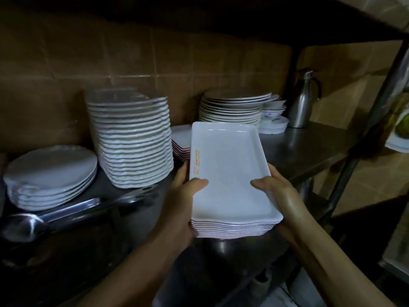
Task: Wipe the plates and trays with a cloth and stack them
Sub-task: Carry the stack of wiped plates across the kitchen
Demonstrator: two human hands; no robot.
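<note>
- Holding a stack of white rectangular trays (pixel 228 173) between both your hands, lifted off the counter, long side running away from you.
- Your left hand (pixel 181 196) grips the stack's left long edge: thumb lies flat over the top tray's rim, fingers curl under and behind the stack, mostly hidden.
- Your right hand (pixel 278 196) grips the right long edge the same way: thumb on top of the rim pointing inward, fingers wrapped underneath, not visible.
- Thumbs face each other across the near half of the top tray, well apart.
- Top tray has orange print (pixel 196 161) along its left rim, just beyond your left thumb.
- Stack's near end shows many thin stacked rims with reddish edges; can't count them exactly.
- Left of your left hand: tall pile of white wavy-edged plates (pixel 132 138) on the steel counter (pixel 309 149).
- Farther left: low pile of round white plates (pixel 51 176).
- Below and left of your left hand: metal ladles (pixel 55 216) lying flat.
- Beyond the held stack, partly hidden by it: a short pile of similar trays (pixel 180 140).
- Beyond your right hand: round plate pile (pixel 232 107), small bowls (pixel 273 116), metal jug (pixel 303 100) by the wall.
</note>
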